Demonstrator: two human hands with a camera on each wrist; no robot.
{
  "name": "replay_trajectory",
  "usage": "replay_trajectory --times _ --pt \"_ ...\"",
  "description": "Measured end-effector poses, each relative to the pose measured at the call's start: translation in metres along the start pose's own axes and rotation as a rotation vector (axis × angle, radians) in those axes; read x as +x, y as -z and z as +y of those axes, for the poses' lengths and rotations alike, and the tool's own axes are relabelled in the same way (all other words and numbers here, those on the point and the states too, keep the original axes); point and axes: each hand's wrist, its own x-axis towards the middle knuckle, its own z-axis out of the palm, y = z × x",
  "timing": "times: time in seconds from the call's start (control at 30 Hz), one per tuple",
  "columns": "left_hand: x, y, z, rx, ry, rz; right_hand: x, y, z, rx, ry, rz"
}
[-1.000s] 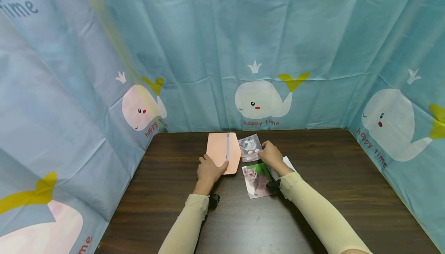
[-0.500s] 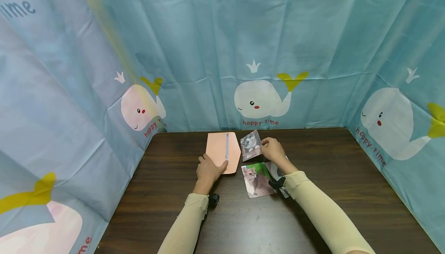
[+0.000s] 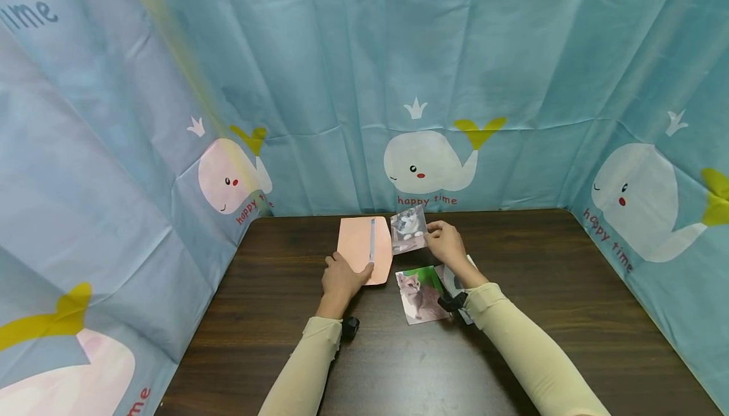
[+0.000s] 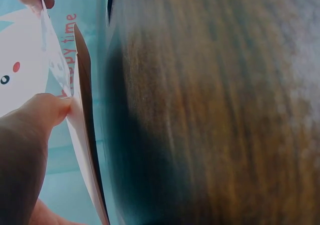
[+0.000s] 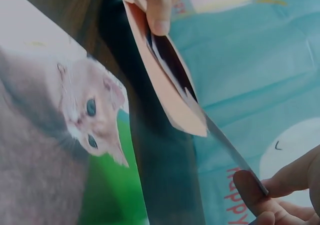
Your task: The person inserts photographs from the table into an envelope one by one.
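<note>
A peach envelope (image 3: 354, 235) with a pale strip near its flap lies at the left hand (image 3: 343, 277). That hand grips it, thumb at the mouth, and the left wrist view shows it tilted. In the right wrist view the mouth of the envelope (image 5: 172, 110) gapes, with a white edge inside. Between thumb and fingers the right hand (image 3: 447, 243) pinches a photo of a grey-and-white cat (image 3: 408, 223). The photo's left edge (image 5: 227, 144) meets the envelope's mouth; how far it reaches in is hidden.
A kitten photo with green background (image 3: 418, 299) lies on the dark wooden table (image 3: 273, 289), just below the envelope and right hand. Another photo (image 3: 454, 281) is partly hidden under the right wrist. A blue whale-print curtain (image 3: 319, 150) stands behind the table's far edge.
The right hand has raised the cat photo off the table, drawn it slightly right, then brought it left to the envelope's flap side. The left hand has stayed in place.
</note>
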Motion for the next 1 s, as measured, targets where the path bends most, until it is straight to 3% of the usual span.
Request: replay_trajectory --times 1.0 --pt "0.000 -0.001 0.001 -0.017 0.017 0.010 0.003 -0.050 -0.010 0.176 -0.072 -0.023"
